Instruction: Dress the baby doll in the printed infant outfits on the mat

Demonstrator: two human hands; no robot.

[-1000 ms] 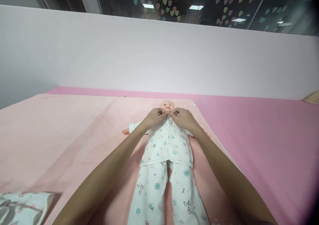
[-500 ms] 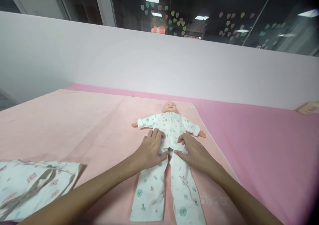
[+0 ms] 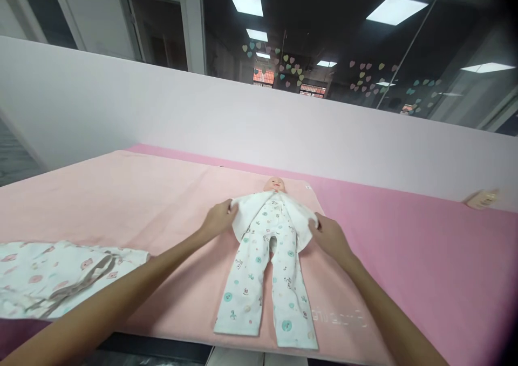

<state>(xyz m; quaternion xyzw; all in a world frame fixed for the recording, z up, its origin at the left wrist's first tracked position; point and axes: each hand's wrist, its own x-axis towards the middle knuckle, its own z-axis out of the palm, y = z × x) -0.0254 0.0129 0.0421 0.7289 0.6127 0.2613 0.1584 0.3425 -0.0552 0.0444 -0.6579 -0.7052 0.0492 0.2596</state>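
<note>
A baby doll (image 3: 275, 184) lies on its back on a peach mat (image 3: 170, 193), its head away from me. It wears patterned white trousers (image 3: 246, 279) and a white top (image 3: 299, 220) whose two front flaps are spread apart, pale inside showing. My left hand (image 3: 219, 218) is closed on the edge of the left flap. The right flap's edge is pinched by my right hand (image 3: 329, 236). Both flaps hide the doll's arms. The trousers reach up under the top, with their legs lying apart.
At the left lies a folded white printed cloth (image 3: 60, 277) with grey-brown ties. A pale bottle (image 3: 482, 199) lies at the right by the white wall (image 3: 303, 139). Pink surface (image 3: 424, 258) shows beside the mat.
My hands have moved apart and up from the doll's waist, and the top's front is now lifted and spread open. The view has tilted up and shows more of the windows.
</note>
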